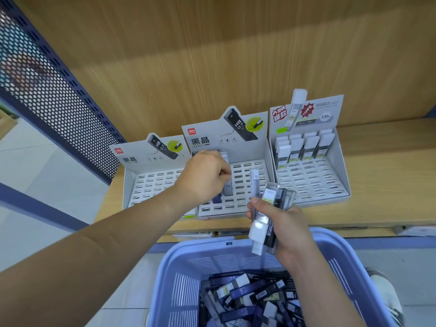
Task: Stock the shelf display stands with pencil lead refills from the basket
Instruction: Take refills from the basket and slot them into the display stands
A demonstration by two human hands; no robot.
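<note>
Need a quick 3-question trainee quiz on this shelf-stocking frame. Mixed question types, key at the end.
1. True or false: the right stand has white-capped refills in its back rows.
2. The left hand holds a dark refill over which stand? A left, B middle, C right.
3. Fill in: the right hand grips a bundle of refills above the ____ basket.
Key: 1 true; 2 B, the middle stand; 3 blue.
</note>
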